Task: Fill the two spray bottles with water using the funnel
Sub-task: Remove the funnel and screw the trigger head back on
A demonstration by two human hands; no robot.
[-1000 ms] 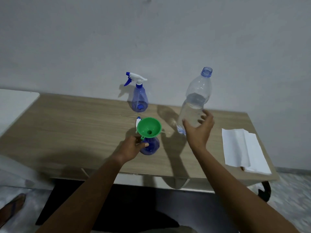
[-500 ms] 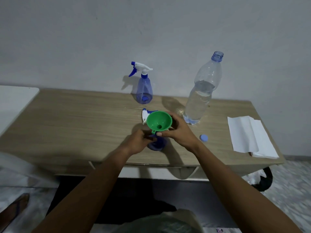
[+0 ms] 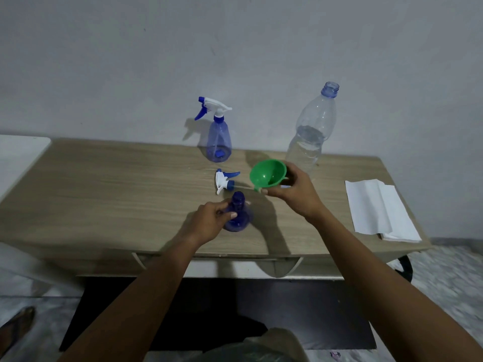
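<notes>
The right hand (image 3: 295,194) grasps the bright green funnel (image 3: 268,176), tilted above the wooden table (image 3: 117,194). The left hand (image 3: 209,220) grips the open, translucent blue spray bottle (image 3: 239,218) standing near the table's front edge.

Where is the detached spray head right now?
In the head view, the spray head lies on the table near centre, between the capped spray bottle behind and the open bottle in front, left of the funnel.

Wooden table (image 3: 104,192) with spray bottles (image 3: 219,142), water bottle (image 3: 308,142), sprayer head (image 3: 223,180), paper (image 3: 376,207)
</notes>
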